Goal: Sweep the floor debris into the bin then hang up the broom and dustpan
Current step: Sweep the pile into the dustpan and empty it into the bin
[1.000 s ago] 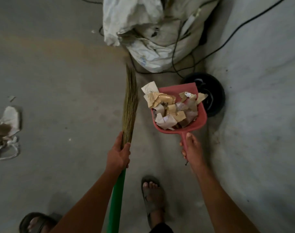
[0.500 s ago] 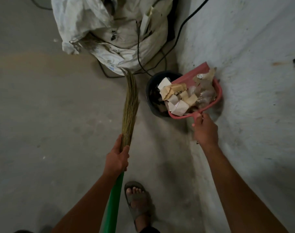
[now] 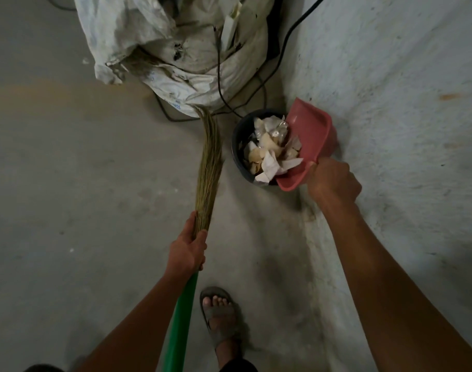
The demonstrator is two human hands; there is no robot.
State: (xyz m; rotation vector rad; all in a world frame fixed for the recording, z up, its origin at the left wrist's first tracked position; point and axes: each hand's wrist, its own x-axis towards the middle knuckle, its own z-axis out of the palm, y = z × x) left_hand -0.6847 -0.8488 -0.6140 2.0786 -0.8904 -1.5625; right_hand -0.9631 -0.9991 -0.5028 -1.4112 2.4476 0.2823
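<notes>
A red dustpan [image 3: 311, 135] is tipped steeply over a small black bin [image 3: 237, 140] that stands against the wall. My right hand [image 3: 333, 181] grips its handle, which the hand hides. Paper and cardboard scraps [image 3: 269, 149] slide off the pan's lip and lie piled in the bin. My left hand [image 3: 186, 251] grips the broom where the green handle [image 3: 180, 326] meets the straw bristles [image 3: 209, 167]. The bristle tips point toward the sack, left of the bin.
A large dirty white sack [image 3: 175, 47] sits behind the bin, with black cables [image 3: 259, 87] trailing over it and down the grey wall [image 3: 390, 103] on the right. My sandalled foot [image 3: 218, 315] stands on the bare concrete floor [image 3: 81, 183].
My right hand has tilted the dustpan up over the bin, and the scraps have slid from the pan into it. The broom stays held in my left hand.
</notes>
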